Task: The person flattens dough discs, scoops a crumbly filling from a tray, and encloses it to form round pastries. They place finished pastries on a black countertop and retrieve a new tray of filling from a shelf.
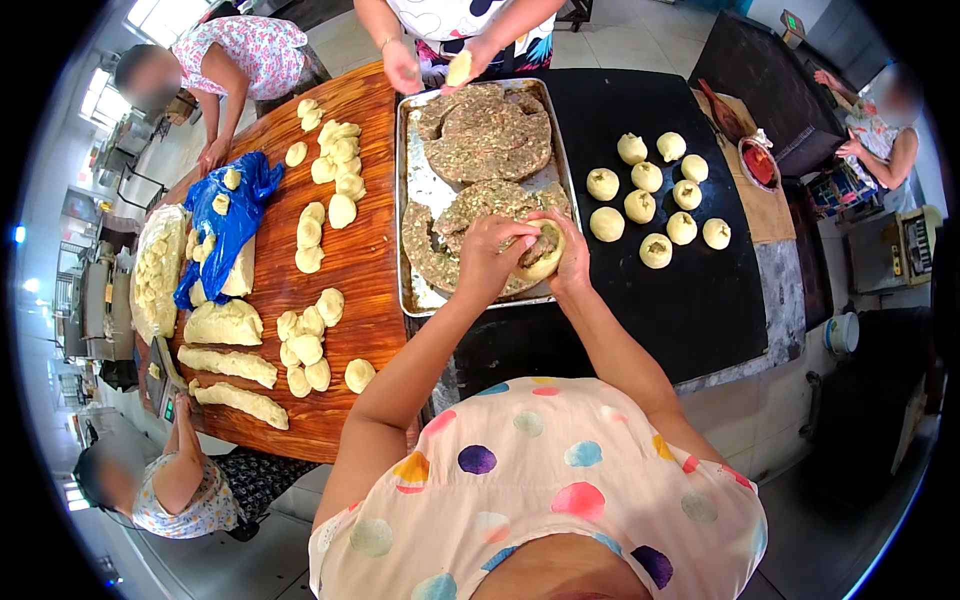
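Two bare forearms slant inward from below, and the hands meet over the near right part of a metal tray point(412, 170) spread with chopped filling point(488, 150). The right hand point(572, 258) curls around the outer side of a cupped dough wrapper point(546, 268), gripping it. The left hand point(490, 258) is partly closed, its bent fingers at the wrapper's filled opening; whether they pinch anything I cannot tell. The wrapper sits between both hands, left of the stuffed dough balls point(640, 206) on the black tabletop point(715, 300).
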Demonstrator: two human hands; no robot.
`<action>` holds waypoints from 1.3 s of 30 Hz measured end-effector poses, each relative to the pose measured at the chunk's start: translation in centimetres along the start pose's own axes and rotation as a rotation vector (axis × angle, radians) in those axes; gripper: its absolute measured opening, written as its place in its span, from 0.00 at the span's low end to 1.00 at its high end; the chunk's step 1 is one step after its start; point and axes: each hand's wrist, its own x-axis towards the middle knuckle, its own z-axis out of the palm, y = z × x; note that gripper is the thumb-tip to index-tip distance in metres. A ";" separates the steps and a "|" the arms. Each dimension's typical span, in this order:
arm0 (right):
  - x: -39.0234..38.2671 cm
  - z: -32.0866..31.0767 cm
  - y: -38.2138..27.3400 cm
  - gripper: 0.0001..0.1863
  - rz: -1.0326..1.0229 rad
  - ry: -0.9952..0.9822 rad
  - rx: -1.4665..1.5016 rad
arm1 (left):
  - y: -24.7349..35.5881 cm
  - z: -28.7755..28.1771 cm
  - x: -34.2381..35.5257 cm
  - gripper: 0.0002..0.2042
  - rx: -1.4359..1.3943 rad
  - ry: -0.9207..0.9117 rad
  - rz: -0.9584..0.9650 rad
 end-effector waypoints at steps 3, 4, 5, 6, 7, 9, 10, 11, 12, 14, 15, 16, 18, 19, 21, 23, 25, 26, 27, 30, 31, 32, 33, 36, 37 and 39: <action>-0.5 0.4 -0.6 0.17 -0.049 -0.067 -0.009 | 0.1 -0.2 -0.2 0.17 -0.279 -0.002 -0.235; -0.9 1.0 -1.0 0.16 -0.064 -0.102 -0.036 | 0.1 0.0 -0.4 0.21 -0.317 0.042 -0.327; -1.2 1.4 -1.2 0.15 -0.093 -0.116 -0.043 | 0.2 0.0 -0.5 0.25 -0.356 0.088 -0.419; -1.3 1.6 -1.3 0.15 -0.126 -0.127 -0.050 | 0.7 -0.3 -0.2 0.33 -0.520 0.003 -0.539; -1.3 1.7 -1.4 0.15 -0.159 -0.138 -0.058 | 1.4 -0.5 -0.1 0.32 -0.775 -0.095 -0.622; -1.5 1.7 -1.1 0.13 -0.195 -0.120 -0.073 | 3.0 -0.9 -0.1 0.32 -1.287 -0.293 -0.769; -1.9 1.9 -1.0 0.13 -0.222 -0.109 -0.085 | 3.3 -0.4 -0.6 0.31 -1.327 -0.298 -0.727; -2.3 2.0 -0.8 0.13 -0.249 -0.097 -0.097 | 3.2 -0.2 -0.7 0.31 -1.338 -0.300 -0.693; -2.5 2.2 -0.7 0.13 -0.263 -0.066 -0.082 | 3.0 0.1 -0.9 0.31 -1.351 -0.305 -0.660; -3.0 2.6 -0.3 0.13 -0.293 -0.006 -0.052 | 2.9 0.2 -1.1 0.30 -1.411 -0.310 -0.627; -3.3 2.7 -0.2 0.13 -0.309 0.026 -0.037 | 3.0 0.4 -1.3 0.29 -1.496 -0.271 -0.652; -3.2 2.3 0.4 0.13 -0.312 0.053 -0.033 | 3.1 0.9 -1.6 0.28 -1.580 -0.231 -0.676; -3.7 2.4 1.1 0.12 -0.354 0.060 -0.056 | 2.7 1.8 -2.4 0.26 -1.563 -0.127 -0.708; -4.0 2.4 1.3 0.12 -0.372 0.063 -0.067 | 2.4 2.2 -2.7 0.25 -1.461 -0.066 -0.714; -4.0 2.2 1.6 0.11 -0.368 0.026 -0.099 | 2.4 2.3 -3.1 0.23 -1.346 -0.021 -0.696; -4.0 2.6 1.1 0.11 -0.389 -0.007 -0.113 | 3.1 1.8 -3.0 0.22 -1.320 -0.053 -0.650; -3.6 2.4 1.0 0.12 -0.369 -0.039 -0.091 | 4.2 1.5 -2.6 0.20 -1.316 0.046 -0.670; -3.5 2.4 1.0 0.12 -0.363 -0.052 -0.075 | 4.4 1.4 -2.4 0.20 -1.313 0.095 -0.679; -3.6 2.6 1.1 0.13 -0.355 -0.067 -0.059 | 4.2 1.3 -2.4 0.19 -1.394 0.094 -0.666; -3.8 3.6 1.3 0.14 -0.284 0.001 -0.027 | 3.2 1.1 -2.6 0.17 -1.542 0.118 -0.646; -4.0 4.0 1.7 0.15 -0.339 0.021 -0.138 | 2.8 1.3 -2.9 0.17 -1.528 0.144 -0.658; -4.4 4.4 2.2 0.16 -0.393 0.039 -0.248 | 2.5 1.5 -3.2 0.16 -1.513 0.171 -0.669; -4.7 4.5 2.5 0.16 -0.448 0.057 -0.360 | 2.4 1.9 -3.6 0.16 -1.387 0.220 -0.682; -4.3 2.9 3.9 0.18 -0.711 -0.013 -0.756 | 1.9 3.2 -4.1 0.14 -1.053 0.349 -0.708; -4.4 2.6 4.1 0.18 -0.782 -0.025 -0.879 | 1.3 3.1 -4.4 0.14 -0.995 0.346 -0.682; -4.9 1.9 4.7 0.18 -0.706 -0.046 -0.863 | 0.3 3.2 -5.3 0.14 -0.881 0.331 -0.630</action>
